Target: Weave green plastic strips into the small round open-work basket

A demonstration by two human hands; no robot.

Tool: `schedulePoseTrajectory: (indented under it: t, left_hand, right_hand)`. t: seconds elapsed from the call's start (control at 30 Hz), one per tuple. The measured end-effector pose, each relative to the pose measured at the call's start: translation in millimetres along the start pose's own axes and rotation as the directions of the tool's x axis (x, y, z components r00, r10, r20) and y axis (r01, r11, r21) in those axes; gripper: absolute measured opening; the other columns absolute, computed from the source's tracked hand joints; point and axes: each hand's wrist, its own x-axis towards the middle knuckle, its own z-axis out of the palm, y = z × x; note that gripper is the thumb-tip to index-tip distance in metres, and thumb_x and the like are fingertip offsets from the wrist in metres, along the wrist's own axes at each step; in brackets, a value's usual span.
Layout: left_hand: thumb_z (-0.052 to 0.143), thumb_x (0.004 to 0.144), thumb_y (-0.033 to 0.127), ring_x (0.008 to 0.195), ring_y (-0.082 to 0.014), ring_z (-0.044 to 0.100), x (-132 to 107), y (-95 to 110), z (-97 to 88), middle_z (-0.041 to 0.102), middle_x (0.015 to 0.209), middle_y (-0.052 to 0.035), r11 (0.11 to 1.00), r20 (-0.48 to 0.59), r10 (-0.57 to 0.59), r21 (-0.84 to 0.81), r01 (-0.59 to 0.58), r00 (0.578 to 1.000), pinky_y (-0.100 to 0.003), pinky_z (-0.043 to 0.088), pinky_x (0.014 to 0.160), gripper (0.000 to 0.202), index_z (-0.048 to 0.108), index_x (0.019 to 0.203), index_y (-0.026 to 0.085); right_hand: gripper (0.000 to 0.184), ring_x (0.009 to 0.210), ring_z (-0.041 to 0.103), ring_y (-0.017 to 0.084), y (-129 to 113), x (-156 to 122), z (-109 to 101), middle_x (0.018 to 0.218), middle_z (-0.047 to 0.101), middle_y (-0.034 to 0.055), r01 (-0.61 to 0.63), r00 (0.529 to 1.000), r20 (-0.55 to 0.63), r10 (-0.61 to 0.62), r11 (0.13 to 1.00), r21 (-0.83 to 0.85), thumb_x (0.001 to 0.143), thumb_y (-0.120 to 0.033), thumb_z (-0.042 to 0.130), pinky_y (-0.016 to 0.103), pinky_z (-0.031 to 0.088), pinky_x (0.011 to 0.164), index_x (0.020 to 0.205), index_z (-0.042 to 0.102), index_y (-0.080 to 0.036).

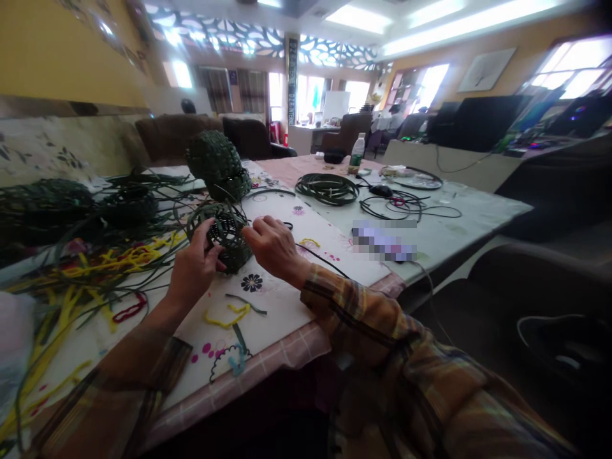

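A small dark green woven basket (238, 258), partly woven with loose strips around its rim, rests tilted on the table with its opening toward me. My left hand (197, 258) grips its left side, thumb at the rim. At the basket's right edge my right hand (273, 243) is closed in a pinch on a thin dark green strip (325, 256), whose length trails off to the right under the wrist. The exact pinch point is hidden by the fingers. Just behind stands a finished-looking green woven piece (213, 156).
Yellow and green strips (71, 299) lie tangled on the left, near more woven pieces (48, 197). A coil of green strip (327, 189), a water bottle (356, 154), a black mouse (381, 190) and a blurred-out flat object (384, 241) sit to the right. Short scraps (229, 315) lie in front.
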Motion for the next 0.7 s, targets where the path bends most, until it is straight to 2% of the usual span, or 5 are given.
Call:
schedulePoseTrajectory:
  t: [0.2,0.3,0.47,0.57,0.7]
  left_hand:
    - [0.049,0.090,0.035,0.053,-0.0157,0.063,-3,0,6.3,0.063,0.071,0.0037,0.999,-0.087,0.007,-0.051,-0.011,0.996,-0.028,0.051,0.062,0.053,0.051,0.141,0.020]
    - [0.048,0.091,0.036,0.054,-0.0151,0.062,-5,0,8.7,0.064,0.073,0.0033,0.998,-0.104,0.009,-0.062,-0.016,0.994,-0.028,0.051,0.063,0.049,0.053,0.137,0.019]
    - [0.050,0.092,0.036,0.054,-0.0146,0.061,-7,-4,11.5,0.060,0.069,0.0050,0.994,-0.126,0.031,-0.101,-0.044,0.992,-0.027,0.049,0.064,0.042,0.056,0.130,0.020]
    - [0.051,0.093,0.038,0.054,-0.0147,0.061,-8,-7,13.9,0.060,0.070,0.0050,0.989,-0.113,0.031,-0.141,-0.047,0.993,-0.028,0.048,0.063,0.038,0.056,0.126,0.021]
    - [0.050,0.094,0.041,0.056,-0.0156,0.064,-10,-11,16.5,0.062,0.071,0.0045,0.987,-0.097,0.043,-0.149,-0.057,0.994,-0.029,0.049,0.066,0.036,0.055,0.123,0.022]
  right_hand:
    - [0.028,0.092,0.049,0.020,-4,-4,3,0.089,0.065,0.0065,0.225,0.963,-0.178,-0.204,0.968,0.107,0.106,-0.025,0.046,0.036,0.035,0.086,0.089,0.067,-0.019]
    - [0.030,0.084,0.051,0.018,-15,-7,3,0.088,0.065,0.0060,0.310,0.951,-0.050,-0.306,0.929,0.201,0.107,-0.025,0.044,0.033,0.035,0.079,0.089,0.067,-0.018]
    - [0.020,0.069,0.055,0.014,-26,-8,11,0.086,0.070,0.0035,-0.139,0.946,0.320,0.052,0.956,0.257,0.102,-0.022,0.048,0.029,0.027,0.061,0.097,0.067,-0.019]
    - [0.023,0.080,0.064,0.014,-22,-7,16,0.097,0.075,0.0033,-0.292,0.930,0.309,0.201,0.914,0.283,0.104,-0.022,0.046,0.026,0.032,0.065,0.108,0.068,-0.021]
    - [0.030,0.089,0.068,0.013,-19,-6,19,0.102,0.077,0.0034,-0.313,0.933,0.278,0.228,0.896,0.316,0.106,-0.026,0.044,0.023,0.036,0.068,0.112,0.073,-0.023]
